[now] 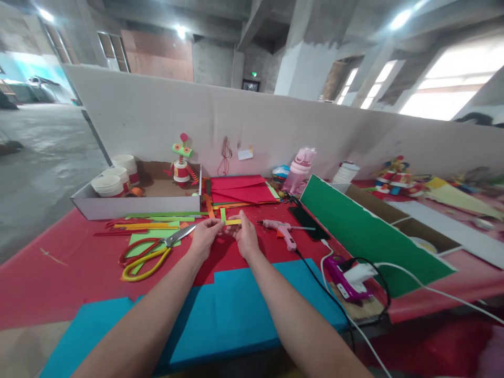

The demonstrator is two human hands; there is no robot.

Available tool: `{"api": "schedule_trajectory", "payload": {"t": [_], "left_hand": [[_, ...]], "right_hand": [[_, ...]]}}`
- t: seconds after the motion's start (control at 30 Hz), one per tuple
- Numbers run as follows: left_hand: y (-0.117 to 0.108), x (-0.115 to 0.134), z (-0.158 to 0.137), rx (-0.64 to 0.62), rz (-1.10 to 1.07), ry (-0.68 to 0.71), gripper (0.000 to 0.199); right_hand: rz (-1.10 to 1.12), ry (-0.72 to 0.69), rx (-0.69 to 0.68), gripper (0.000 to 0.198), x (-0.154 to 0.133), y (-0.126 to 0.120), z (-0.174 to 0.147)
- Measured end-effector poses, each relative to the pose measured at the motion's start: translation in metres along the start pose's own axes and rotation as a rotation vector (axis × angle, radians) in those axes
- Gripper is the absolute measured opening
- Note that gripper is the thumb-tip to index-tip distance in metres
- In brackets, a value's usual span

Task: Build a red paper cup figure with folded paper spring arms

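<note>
Just above the red tabletop, my left hand pinches the corner where a green paper strip meets a yellow paper strip. The green strip points upward and the yellow one runs to the right. My right hand holds the yellow strip's other end between thumb and fingers. Left of my left hand lie large scissors with red and yellow handles, over light green paper. A pink glue gun rests on its side to the right of my right hand.
A cardboard tray holds paper cups and a paper-cup robot figure. Red paper sheets lie ahead. To the right are a phone, a purple power strip with cables, a green-sided box and a pink bottle.
</note>
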State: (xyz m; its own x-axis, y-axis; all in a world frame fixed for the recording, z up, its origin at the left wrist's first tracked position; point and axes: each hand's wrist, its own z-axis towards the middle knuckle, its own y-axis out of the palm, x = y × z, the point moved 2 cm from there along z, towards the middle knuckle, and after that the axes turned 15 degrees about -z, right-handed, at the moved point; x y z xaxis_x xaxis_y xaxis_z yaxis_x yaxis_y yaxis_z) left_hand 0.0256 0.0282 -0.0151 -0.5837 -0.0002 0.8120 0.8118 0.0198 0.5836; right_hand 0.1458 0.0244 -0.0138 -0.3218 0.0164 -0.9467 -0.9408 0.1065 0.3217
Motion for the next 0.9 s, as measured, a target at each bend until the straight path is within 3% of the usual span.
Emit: {"api": "schedule_trajectory", "payload": {"t": [0.07,0.23,0.33,0.57,0.9], "left_hand": [[0.000,0.000,0.000,-0.002,-0.015,-0.014,0.032],[0.001,0.001,-0.001,-0.013,-0.054,-0.037,0.034],[0.002,0.001,-0.001,-0.004,-0.064,-0.044,0.034],[0.001,0.000,-0.002,0.005,-0.076,-0.042,0.030],[0.005,0.002,-0.006,-0.037,-0.081,-0.090,0.031]], "right_hand": [[0.068,0.062,-0.010,0.040,0.002,-0.001,0.002],[0.068,0.076,-0.107,0.016,0.009,0.000,0.004],[0.054,0.047,-0.188,0.025,0.010,0.003,0.002],[-0.011,0.018,-0.213,0.038,0.008,0.005,0.000],[-0.120,-0.045,-0.153,0.038,0.012,0.007,-0.001]]}}
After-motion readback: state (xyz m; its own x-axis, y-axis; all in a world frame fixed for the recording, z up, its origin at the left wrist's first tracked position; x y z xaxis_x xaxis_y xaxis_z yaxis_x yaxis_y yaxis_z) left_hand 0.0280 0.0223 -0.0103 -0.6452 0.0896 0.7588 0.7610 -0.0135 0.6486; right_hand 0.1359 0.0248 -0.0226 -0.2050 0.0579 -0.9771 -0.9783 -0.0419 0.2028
